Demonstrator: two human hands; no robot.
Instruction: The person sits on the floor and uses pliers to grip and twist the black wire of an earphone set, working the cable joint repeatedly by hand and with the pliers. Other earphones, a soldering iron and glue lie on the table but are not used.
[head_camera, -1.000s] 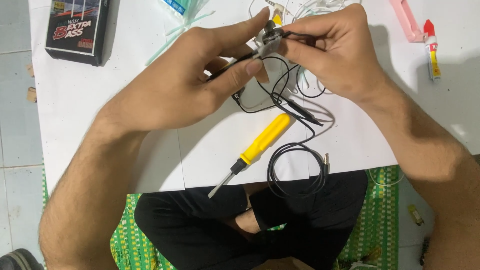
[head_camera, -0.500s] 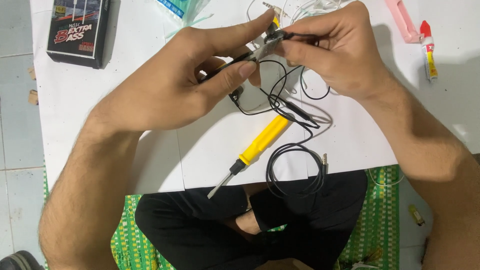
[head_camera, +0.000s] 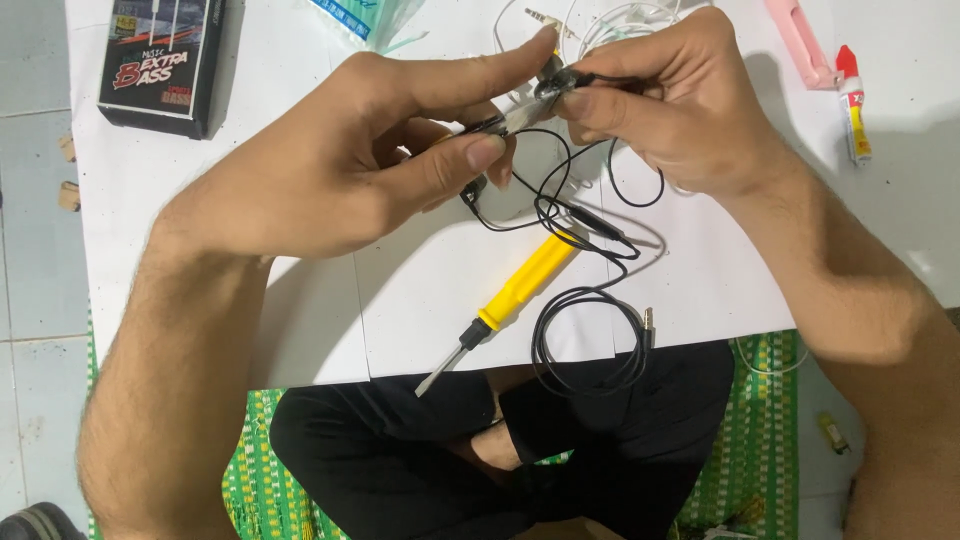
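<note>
Earbud (head_camera: 553, 82), small and dark, sits pinched between the fingertips of both hands above the white worktop (head_camera: 700, 280). Left hand (head_camera: 380, 160) has its forefinger stretched over the earbud's top and its thumb curled under, gripping the piece where the black cable (head_camera: 590, 300) leaves it. Right hand (head_camera: 670, 110) is closed around the other side, thumb and fingers pressed tight on the earbud, touching the left fingertips.

The cable drops from the hands in loose loops onto the worktop and ends in a coil with a plug (head_camera: 649, 322) at the near edge. A yellow screwdriver (head_camera: 505, 300) lies slanted under those loops, its tip towards the person's crossed legs. A white cable (head_camera: 610, 20) curls behind the right hand. A black box (head_camera: 160, 60) rests far left, well apart; a pink tool (head_camera: 800, 40) and a small glue tube (head_camera: 855, 105) lie to the right.
</note>
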